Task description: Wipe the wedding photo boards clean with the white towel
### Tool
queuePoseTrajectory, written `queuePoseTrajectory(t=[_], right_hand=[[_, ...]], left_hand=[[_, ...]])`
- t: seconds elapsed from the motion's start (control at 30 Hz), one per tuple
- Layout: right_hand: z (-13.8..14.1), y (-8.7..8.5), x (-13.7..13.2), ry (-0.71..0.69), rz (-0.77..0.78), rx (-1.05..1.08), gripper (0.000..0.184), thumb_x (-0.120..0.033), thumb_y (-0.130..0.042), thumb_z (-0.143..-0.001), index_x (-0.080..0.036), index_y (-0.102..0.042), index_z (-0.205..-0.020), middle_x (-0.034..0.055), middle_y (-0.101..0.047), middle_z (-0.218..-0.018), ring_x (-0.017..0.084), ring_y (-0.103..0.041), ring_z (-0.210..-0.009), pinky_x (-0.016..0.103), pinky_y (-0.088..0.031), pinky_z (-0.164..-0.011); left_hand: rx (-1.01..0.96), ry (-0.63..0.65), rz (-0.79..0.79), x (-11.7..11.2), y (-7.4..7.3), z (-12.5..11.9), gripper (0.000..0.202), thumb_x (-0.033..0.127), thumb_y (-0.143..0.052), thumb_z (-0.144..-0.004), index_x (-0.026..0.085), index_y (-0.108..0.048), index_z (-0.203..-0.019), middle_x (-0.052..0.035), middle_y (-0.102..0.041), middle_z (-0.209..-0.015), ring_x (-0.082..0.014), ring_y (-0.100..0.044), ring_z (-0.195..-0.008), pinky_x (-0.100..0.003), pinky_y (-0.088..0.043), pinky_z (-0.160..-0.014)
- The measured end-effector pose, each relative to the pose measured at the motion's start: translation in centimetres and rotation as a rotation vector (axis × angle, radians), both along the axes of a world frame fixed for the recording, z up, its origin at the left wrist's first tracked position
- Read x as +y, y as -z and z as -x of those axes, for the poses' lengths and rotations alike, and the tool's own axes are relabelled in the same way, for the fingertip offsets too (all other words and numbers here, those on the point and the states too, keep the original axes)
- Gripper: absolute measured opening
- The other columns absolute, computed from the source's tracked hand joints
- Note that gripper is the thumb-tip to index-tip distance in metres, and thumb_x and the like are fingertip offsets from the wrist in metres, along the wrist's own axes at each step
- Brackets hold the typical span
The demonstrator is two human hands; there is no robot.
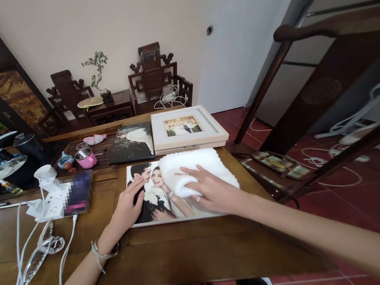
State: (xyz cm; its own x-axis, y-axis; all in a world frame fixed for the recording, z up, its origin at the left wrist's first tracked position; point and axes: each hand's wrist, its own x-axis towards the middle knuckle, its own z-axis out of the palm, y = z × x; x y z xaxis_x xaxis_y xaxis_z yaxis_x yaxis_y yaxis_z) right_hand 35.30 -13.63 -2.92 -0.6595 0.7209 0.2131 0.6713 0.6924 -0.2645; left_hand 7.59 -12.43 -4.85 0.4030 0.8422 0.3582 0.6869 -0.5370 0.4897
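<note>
A large photo print (150, 196) of a couple in wedding clothes lies flat on the wooden table (178, 254). My left hand (129, 208) rests on its left edge, fingers stretched out flat, holding it down. My right hand (211, 190) presses on a white cloth (194, 168) that covers the print's right half; the fingers lie spread on the bunched cloth.
Behind the print lie a dark photo panel (133, 142) and a white framed photo (186, 128). At left are a white power strip (51, 201) with cables, a pink pot (85, 158) and kettles. Carved wooden chairs (155, 78) stand by the wall.
</note>
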Motion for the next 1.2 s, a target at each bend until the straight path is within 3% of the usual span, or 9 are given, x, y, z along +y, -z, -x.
queuePoseTrajectory(t=[0.23, 0.3, 0.4, 0.57, 0.67, 0.77, 1.0, 1.1, 1.2], right_hand=[[-0.4, 0.3, -7.5, -0.216, -0.015, -0.005, 0.021, -0.012, -0.054, -0.07, -0.019, -0.069, -0.084, 0.0115, -0.04, -0.147, 0.035, -0.019, -0.14, 0.065, -0.014, -0.11], [-0.4, 0.1, -7.2, -0.284, 0.003, -0.012, 0.021, -0.014, -0.056, -0.07, -0.019, -0.069, -0.087, 0.0102, -0.042, -0.146, 0.034, -0.023, -0.139, 0.063, -0.015, -0.111], [-0.6, -0.3, -4.2, -0.287, 0.007, -0.022, 0.025, -0.015, -0.057, -0.073, -0.02, -0.07, -0.094, 0.0104, -0.047, -0.142, 0.031, -0.029, -0.138, 0.06, -0.019, -0.112], [-0.5, -0.6, 2.9, -0.113, -0.058, -0.015, 0.024, -0.015, -0.055, -0.08, -0.016, -0.068, -0.101, 0.0176, -0.051, -0.138, 0.03, -0.039, -0.133, 0.058, -0.028, -0.108], [-0.3, -0.3, 4.5, -0.037, -0.071, 0.003, 0.025, -0.016, -0.049, -0.085, -0.014, -0.066, -0.104, 0.0202, -0.054, -0.133, 0.032, -0.039, -0.132, 0.061, -0.03, -0.106], [-0.1, 0.4, 2.2, -0.001, -0.075, 0.001, 0.025, -0.013, -0.05, -0.082, -0.012, -0.066, -0.101, 0.0222, -0.049, -0.137, 0.037, -0.03, -0.136, 0.066, -0.026, -0.105], [-0.2, 2.2, -8.4, -0.156, -0.138, 0.08, 0.013, -0.01, -0.053, -0.068, -0.017, -0.064, -0.072, 0.0137, -0.037, -0.149, 0.038, -0.013, -0.141, 0.069, -0.014, -0.108], [-0.3, 1.8, -8.0, -0.19, -0.118, 0.088, 0.015, -0.012, -0.053, -0.07, -0.017, -0.065, -0.076, 0.014, -0.04, -0.146, 0.036, -0.018, -0.14, 0.067, -0.016, -0.109], [-0.3, 1.1, -3.9, -0.119, -0.053, 0.051, 0.025, -0.011, -0.051, -0.075, -0.017, -0.068, -0.093, 0.016, -0.046, -0.142, 0.033, -0.027, -0.138, 0.065, -0.022, -0.108]], left_hand=[[-0.005, 0.0, -0.006, 0.1, 0.0, -0.1, 0.037, 0.023, -0.042, -0.092, 0.015, -0.06, -0.124, -0.01, -0.057, -0.134, -0.0231, -0.05, -0.128, -0.044, -0.036, -0.111], [-0.002, 0.003, -0.009, 0.1, 0.0, -0.1, 0.037, 0.023, -0.042, -0.092, 0.016, -0.06, -0.124, -0.0092, -0.057, -0.134, -0.0226, -0.049, -0.128, -0.044, -0.036, -0.111], [0.003, 0.004, -0.011, 0.1, 0.1, 0.0, 0.037, 0.023, -0.042, -0.093, 0.015, -0.059, -0.125, -0.0098, -0.057, -0.133, -0.0225, -0.049, -0.129, -0.044, -0.036, -0.111], [0.007, 0.001, -0.006, 0.0, 0.0, 0.0, 0.039, 0.025, -0.041, -0.094, 0.012, -0.059, -0.125, -0.0114, -0.055, -0.136, -0.0231, -0.045, -0.131, -0.043, -0.034, -0.112], [0.011, -0.002, 0.002, -0.1, 0.0, 0.0, 0.039, 0.025, -0.041, -0.094, 0.013, -0.059, -0.126, -0.0111, -0.054, -0.136, -0.0231, -0.045, -0.132, -0.043, -0.035, -0.112], [0.008, 0.007, 0.003, 0.0, 0.0, 0.0, 0.039, 0.024, -0.041, -0.094, 0.014, -0.058, -0.127, -0.0105, -0.053, -0.138, -0.0226, -0.044, -0.133, -0.043, -0.034, -0.113], [-0.021, 0.004, -0.004, 0.0, 0.2, 0.0, 0.038, 0.024, -0.041, -0.093, 0.013, -0.059, -0.125, -0.0119, -0.056, -0.135, -0.0249, -0.048, -0.129, -0.046, -0.036, -0.111], [-0.03, 0.004, 0.005, 0.0, 0.1, -0.1, 0.038, 0.024, -0.042, -0.093, 0.013, -0.06, -0.124, -0.0119, -0.056, -0.134, -0.025, -0.049, -0.129, -0.046, -0.036, -0.111], [-0.029, 0.001, 0.006, 0.0, 0.1, -0.1, 0.038, 0.024, -0.042, -0.093, 0.012, -0.06, -0.125, -0.0121, -0.056, -0.134, -0.0245, -0.047, -0.13, -0.045, -0.035, -0.111]])
